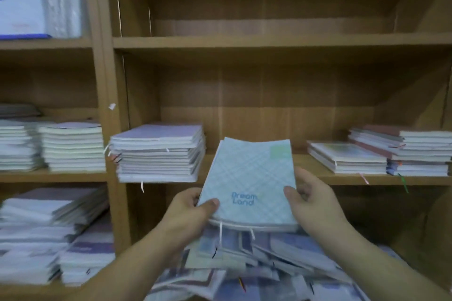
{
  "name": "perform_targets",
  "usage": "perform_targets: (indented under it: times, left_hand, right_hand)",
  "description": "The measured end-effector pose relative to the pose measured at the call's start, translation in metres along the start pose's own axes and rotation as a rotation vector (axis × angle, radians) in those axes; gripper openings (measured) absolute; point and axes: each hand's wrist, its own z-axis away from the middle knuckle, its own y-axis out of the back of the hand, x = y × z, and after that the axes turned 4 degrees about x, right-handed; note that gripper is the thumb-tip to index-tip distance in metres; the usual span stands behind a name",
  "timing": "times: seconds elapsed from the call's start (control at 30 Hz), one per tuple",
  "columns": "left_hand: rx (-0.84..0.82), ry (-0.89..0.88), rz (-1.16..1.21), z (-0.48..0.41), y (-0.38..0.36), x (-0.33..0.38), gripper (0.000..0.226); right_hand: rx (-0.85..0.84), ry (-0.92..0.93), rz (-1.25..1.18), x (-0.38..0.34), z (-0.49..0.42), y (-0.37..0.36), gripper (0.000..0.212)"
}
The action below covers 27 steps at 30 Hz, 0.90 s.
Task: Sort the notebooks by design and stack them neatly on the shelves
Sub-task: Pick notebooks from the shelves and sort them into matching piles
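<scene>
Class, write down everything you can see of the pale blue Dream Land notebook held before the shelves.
The notebook has a pale blue cover with faint criss-cross plaid, "Dream Land" in darker blue and a greenish patch at its far right corner. White ribbon markers hang at its near edge. Closed and tilted, far edge raised, it is held above a loose pile of notebooks. The left hand and right hand grip its sides, thumbs on the cover.

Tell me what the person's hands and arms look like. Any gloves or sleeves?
Both are bare. The left hand and right hand wear no gloves, and I see no rings, watch or bracelet. The forearms are bare too, with no sleeves in view down to the picture's edge.
</scene>
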Motion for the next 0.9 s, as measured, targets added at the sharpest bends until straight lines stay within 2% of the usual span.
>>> perform_targets:
  times: [0.1,0.17,0.2,0.27,0.33,0.37,0.43,0.5,0.6,0.73,0.83,0.9]
  left_hand:
    - [0.004,0.103,0.102,-0.016,0.003,0.021,0.015]
    - [0.048,0.140,0.130,-0.029,0.006,0.024,0.019]
    - [0.074,0.131,0.144,-0.036,0.007,0.021,0.024]
    - [0.132,0.122,0.218,-0.046,0.006,0.014,0.030]
    - [0.158,0.056,0.245,-0.043,0.004,0.003,0.027]
    - [0.172,-0.028,0.183,-0.039,0.004,-0.003,0.027]
    - [0.155,-0.221,-0.071,-0.033,0.009,-0.013,0.036]
    - [0.148,-0.350,-0.284,-0.035,0.017,-0.019,0.038]
    - [0.215,-0.501,-0.506,-0.047,0.022,-0.024,0.033]
    - [0.365,-0.463,-0.601,-0.059,0.022,-0.021,0.036]
    - [0.432,-0.458,-0.826,-0.065,0.023,-0.017,0.042]
    - [0.452,-0.474,-0.887,-0.069,0.019,-0.017,0.044]
  right_hand:
    - [0.003,-0.152,-0.007,-0.010,-0.042,-0.016,0.032]
    - [-0.100,-0.255,-0.085,-0.009,-0.062,-0.018,0.025]
    - [-0.147,-0.306,-0.137,-0.013,-0.071,-0.019,0.027]
    - [-0.247,-0.332,-0.172,-0.024,-0.080,-0.019,0.046]
    - [-0.325,-0.220,0.080,-0.023,-0.085,-0.016,0.076]
    - [-0.362,-0.129,0.289,-0.020,-0.082,-0.015,0.087]
    - [-0.395,0.014,0.581,-0.016,-0.073,-0.017,0.090]
    - [-0.379,0.100,0.669,-0.007,-0.075,-0.020,0.088]
    - [-0.372,0.136,0.666,0.002,-0.084,-0.022,0.086]
    - [-0.343,0.174,0.774,0.011,-0.098,-0.035,0.096]
    - [-0.327,0.221,1.026,0.014,-0.108,-0.047,0.080]
    - [-0.313,0.201,1.030,0.017,-0.114,-0.050,0.075]
